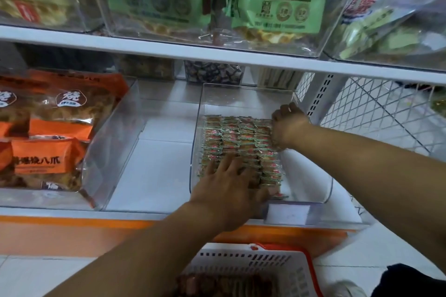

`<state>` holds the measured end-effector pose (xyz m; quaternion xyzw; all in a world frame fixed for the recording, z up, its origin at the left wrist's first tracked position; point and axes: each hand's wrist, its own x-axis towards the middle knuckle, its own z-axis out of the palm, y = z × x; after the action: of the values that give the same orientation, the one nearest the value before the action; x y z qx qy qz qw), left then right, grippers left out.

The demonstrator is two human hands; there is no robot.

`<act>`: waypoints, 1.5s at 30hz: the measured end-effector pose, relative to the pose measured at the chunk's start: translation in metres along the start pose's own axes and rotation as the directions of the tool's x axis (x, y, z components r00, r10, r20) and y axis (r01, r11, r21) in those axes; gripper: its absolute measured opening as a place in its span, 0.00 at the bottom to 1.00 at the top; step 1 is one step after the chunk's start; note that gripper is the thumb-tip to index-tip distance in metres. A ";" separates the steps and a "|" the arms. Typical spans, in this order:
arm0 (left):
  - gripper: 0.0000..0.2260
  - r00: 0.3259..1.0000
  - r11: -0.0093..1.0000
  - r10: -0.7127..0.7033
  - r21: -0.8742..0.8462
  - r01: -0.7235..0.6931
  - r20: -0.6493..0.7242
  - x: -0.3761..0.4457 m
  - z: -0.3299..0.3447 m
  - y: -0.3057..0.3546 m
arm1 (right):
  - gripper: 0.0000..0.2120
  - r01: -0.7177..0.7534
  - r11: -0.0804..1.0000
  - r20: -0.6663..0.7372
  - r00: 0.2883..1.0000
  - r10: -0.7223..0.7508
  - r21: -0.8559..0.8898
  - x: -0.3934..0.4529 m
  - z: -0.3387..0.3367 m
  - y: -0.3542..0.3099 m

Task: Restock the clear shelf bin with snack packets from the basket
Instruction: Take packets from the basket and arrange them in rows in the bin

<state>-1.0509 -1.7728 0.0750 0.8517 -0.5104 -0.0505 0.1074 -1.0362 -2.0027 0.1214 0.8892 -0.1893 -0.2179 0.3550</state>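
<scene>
A clear shelf bin (311, 183) stands on the lower shelf, right of centre. Rows of small green-and-red snack packets (237, 140) fill its left and middle part. My left hand (229, 185) lies flat on the near rows, fingers spread and straight. My right hand (287, 125) reaches into the bin's far right side and its curled fingers grip packets at the right edge of the stack. A white basket (251, 265) with an orange rim sits on the floor below, holding more packets (217, 284).
A second clear bin (113, 147) at the left holds orange snack bags (48, 128). The upper shelf (169, 52) carries bins of green bags (277, 0). White wire mesh (376, 113) closes the right side. Jars stand at the shelf's back.
</scene>
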 end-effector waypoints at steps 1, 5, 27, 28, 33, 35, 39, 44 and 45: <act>0.36 1.000 1.000 -0.004 0.001 0.004 0.012 0.000 0.000 0.000 | 0.33 -0.003 0.999 0.018 1.000 0.004 -0.041 -0.001 0.000 -0.002; 0.34 0.998 1.000 -0.013 -0.018 0.014 0.056 0.003 0.000 0.001 | 0.30 -0.012 0.994 0.052 0.998 0.017 -0.113 0.006 0.002 -0.010; 0.14 0.866 0.860 0.027 -0.430 -0.274 -0.499 -0.086 0.021 0.023 | 0.04 0.427 0.674 -0.248 0.903 -0.351 0.603 -0.218 -0.018 -0.063; 0.13 0.918 0.874 0.028 -0.436 -0.214 -0.395 -0.096 0.039 0.021 | 0.05 0.454 0.636 -0.148 0.868 -0.474 0.625 -0.215 0.000 -0.083; 0.19 0.879 0.913 -0.190 -0.251 0.322 0.436 -0.130 0.155 -0.007 | 0.16 0.130 0.569 0.231 0.823 -0.519 0.812 -0.188 0.140 -0.207; 0.27 0.815 0.892 -0.251 -0.202 0.404 0.522 -0.142 0.191 -0.017 | 0.30 -0.053 0.466 0.260 0.882 -0.393 0.883 -0.184 0.186 -0.248; 0.34 0.750 0.884 -0.241 -0.181 0.432 0.616 -0.150 0.240 -0.035 | 0.41 -0.178 0.336 0.250 0.951 -0.182 0.925 -0.179 0.238 -0.297; 0.36 0.785 0.985 -0.115 -0.030 0.168 0.609 -0.146 0.278 -0.048 | 0.45 -0.215 0.313 0.290 0.931 -0.220 0.925 -0.155 0.258 -0.331; 0.35 0.795 0.991 -0.106 -0.005 0.137 0.598 -0.144 0.283 -0.049 | 0.43 -0.255 0.308 0.332 0.915 -0.229 0.917 -0.150 0.258 -0.337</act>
<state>-1.1324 -1.6606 -0.2153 0.8208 -0.4611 -0.3345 -0.0413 -1.2344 -1.8429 -0.2499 0.8577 -0.3567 -0.2392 -0.2826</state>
